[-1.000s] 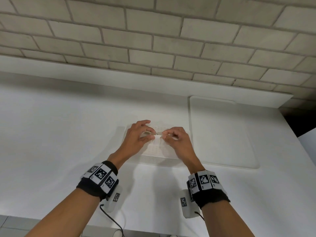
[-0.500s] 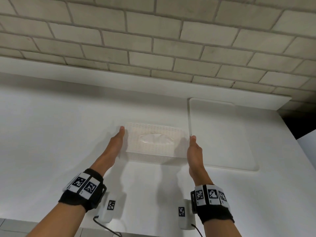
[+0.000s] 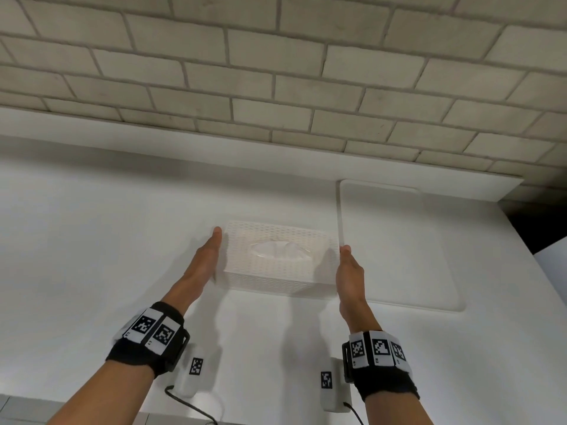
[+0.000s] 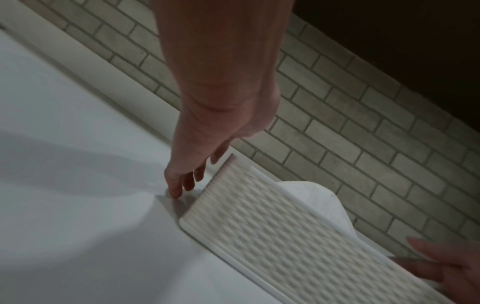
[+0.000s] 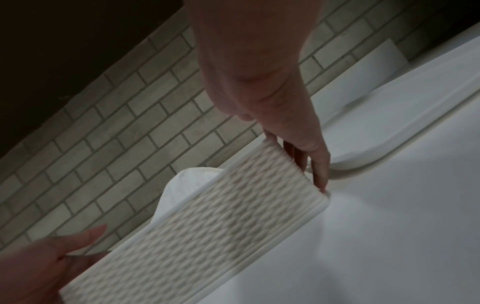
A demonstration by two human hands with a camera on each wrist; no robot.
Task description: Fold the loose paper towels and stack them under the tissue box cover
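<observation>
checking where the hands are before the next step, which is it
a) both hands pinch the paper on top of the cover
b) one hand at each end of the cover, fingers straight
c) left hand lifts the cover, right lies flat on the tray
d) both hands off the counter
b: the left hand and the right hand flank the short ends of the tissue box cover, fingers extended.

head view high, facing down toward the wall, wrist views close, sharing tissue box cover (image 3: 277, 256)

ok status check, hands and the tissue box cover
Left hand open, beside cover's left end. Right hand open, fingers at right end. Tissue box cover down on counter, towel showing through slot. Nothing blocking.
</observation>
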